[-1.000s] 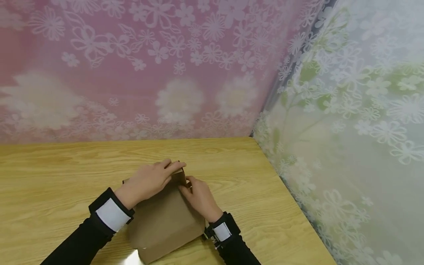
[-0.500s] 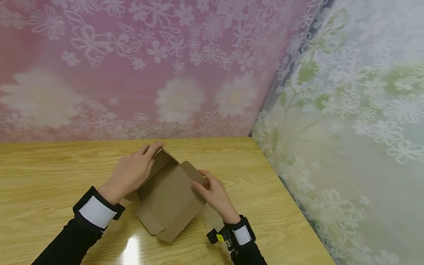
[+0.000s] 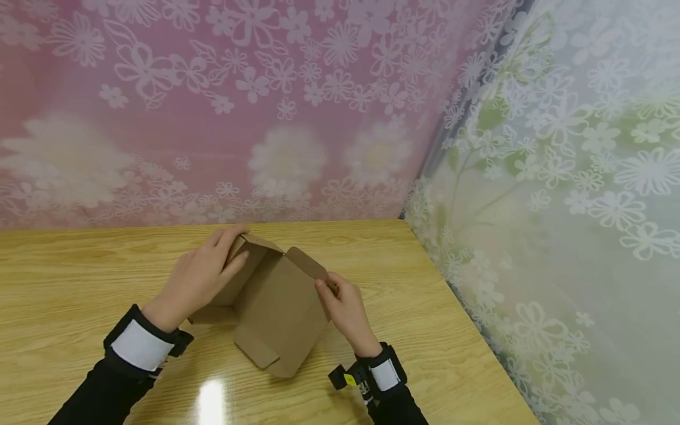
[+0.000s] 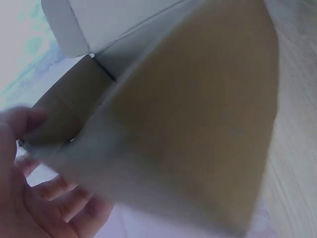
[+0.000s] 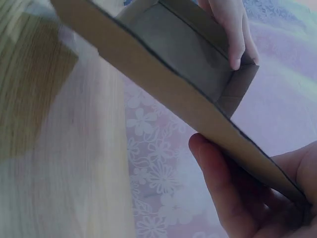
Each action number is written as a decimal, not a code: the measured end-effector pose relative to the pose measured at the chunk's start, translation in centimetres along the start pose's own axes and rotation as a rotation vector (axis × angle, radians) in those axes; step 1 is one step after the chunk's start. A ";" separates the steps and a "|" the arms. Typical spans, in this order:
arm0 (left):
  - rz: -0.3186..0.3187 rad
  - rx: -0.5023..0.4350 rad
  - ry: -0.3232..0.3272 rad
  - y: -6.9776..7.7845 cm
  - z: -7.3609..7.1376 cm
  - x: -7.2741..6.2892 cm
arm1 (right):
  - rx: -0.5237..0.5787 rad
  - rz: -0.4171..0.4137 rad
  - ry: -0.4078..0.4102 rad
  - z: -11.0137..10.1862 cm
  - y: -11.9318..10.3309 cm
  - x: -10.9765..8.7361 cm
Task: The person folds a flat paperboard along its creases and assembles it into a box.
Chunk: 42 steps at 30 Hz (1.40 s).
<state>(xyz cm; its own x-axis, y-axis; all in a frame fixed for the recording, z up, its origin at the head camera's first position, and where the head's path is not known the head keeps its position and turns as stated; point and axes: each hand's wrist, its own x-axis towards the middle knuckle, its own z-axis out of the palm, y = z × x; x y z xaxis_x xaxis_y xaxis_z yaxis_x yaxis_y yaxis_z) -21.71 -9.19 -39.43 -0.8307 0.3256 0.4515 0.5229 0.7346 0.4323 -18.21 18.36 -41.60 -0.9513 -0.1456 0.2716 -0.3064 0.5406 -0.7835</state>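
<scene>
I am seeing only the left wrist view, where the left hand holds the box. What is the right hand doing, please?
Observer: In the head view, the right hand pinches the open lid by its right side.
Operator: Is something worn which my view hides?
Observer: Yes: black bands with white patches, one behind each hand.
Operator: What else is outside my view?
Observer: A bright glare on the table, below the box in the head view.

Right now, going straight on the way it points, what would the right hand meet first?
Probably the open cardboard lid, whose edge the right hand grips; past it, depth is unclear.
</scene>
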 end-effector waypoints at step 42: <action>0.025 -0.205 0.038 -1.5 0.2 -0.3 | -0.469 -0.463 -0.234 -2.3 -9.6 6.7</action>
<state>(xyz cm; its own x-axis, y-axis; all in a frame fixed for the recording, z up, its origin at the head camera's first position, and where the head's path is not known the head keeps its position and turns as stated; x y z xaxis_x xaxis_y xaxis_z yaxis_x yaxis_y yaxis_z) -22.29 -10.21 -40.37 -0.8111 0.3173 0.4914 0.5747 0.5886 0.5686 -21.52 14.13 -30.92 -0.7242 -0.5938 0.3507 -0.6859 0.6726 -0.2778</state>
